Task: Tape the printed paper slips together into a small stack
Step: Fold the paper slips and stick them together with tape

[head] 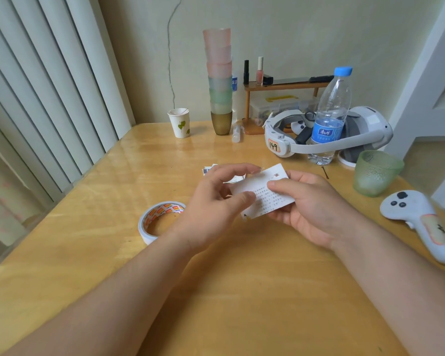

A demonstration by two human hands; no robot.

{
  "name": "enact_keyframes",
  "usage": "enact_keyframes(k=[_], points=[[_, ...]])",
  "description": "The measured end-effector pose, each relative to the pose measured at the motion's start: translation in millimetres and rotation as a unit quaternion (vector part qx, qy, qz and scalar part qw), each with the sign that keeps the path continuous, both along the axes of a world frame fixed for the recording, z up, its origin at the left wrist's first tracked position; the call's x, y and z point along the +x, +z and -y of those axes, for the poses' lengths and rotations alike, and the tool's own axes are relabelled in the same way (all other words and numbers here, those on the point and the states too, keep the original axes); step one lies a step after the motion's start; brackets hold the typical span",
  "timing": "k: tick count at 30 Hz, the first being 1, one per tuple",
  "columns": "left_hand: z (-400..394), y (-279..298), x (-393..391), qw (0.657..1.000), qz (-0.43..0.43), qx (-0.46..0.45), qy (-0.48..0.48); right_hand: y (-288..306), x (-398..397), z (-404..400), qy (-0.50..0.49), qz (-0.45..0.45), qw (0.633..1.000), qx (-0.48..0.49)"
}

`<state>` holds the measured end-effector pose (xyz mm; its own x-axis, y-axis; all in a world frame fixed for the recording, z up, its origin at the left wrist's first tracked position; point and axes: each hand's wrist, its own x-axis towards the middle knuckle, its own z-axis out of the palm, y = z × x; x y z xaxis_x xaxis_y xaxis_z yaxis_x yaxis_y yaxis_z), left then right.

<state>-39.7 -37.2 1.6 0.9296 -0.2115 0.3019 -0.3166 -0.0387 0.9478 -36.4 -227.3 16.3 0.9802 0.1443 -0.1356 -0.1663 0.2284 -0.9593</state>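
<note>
Both hands meet over the middle of the glossy yellow wooden table (93, 253), holding a white paper slip printed w/ small dark text (263, 187) just above the top. Right hand (311, 209) cradles the slip from below, thumb pressed on its printed face, fingers curled under. Left hand (216, 199) pinches the slip's left end betw. thumb and curled fingers; index finger arches over the top edge. Slip is tilted, right corner higher.

More small printed paper slips (211, 169) lie flat on the table just behind the left hand, mostly hidden by it. White roll of tape w/ orange-red print on its inner core (156, 219) lies flat on the table, just left of the left wrist, partly covered by it.

At the back: tall stack of pink and green translucent plastic cups on a gold one (219, 80), white paper cup w/ green leaf print (179, 123), clear water bottle w/ blue cap and label (330, 114) in front of a white VR headset (344, 132). Right side: green textured glass tumbler (375, 173) and white handheld controller (419, 217), well apart from the hands.
</note>
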Motion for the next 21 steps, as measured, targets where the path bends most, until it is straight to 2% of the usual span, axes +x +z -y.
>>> enact_keyframes(k=[2, 6, 11, 16, 21], points=[[-6, 0, -1, 0.992, 0.08, 0.092, 0.016, 1, 1, 1, -0.006, -0.007, 1.0, 0.007], [-14, -1, -1, 0.933, 0.226, 0.276, 0.044, 0, 1, 1, -0.016, -0.015, 1.0, 0.017], [-17, 9, 2, 0.9, 0.283, 0.327, 0.059, 3, 2, 2, -0.031, -0.029, 0.999, 0.021], [-17, 16, 3, 0.85, 0.339, 0.401, 0.045, 4, 2, 4, -0.035, -0.036, 0.999, 0.02], [-17, 0, 1, 0.83, 0.376, 0.412, 0.026, 2, 4, 3, -0.038, -0.037, 0.999, 0.009]])
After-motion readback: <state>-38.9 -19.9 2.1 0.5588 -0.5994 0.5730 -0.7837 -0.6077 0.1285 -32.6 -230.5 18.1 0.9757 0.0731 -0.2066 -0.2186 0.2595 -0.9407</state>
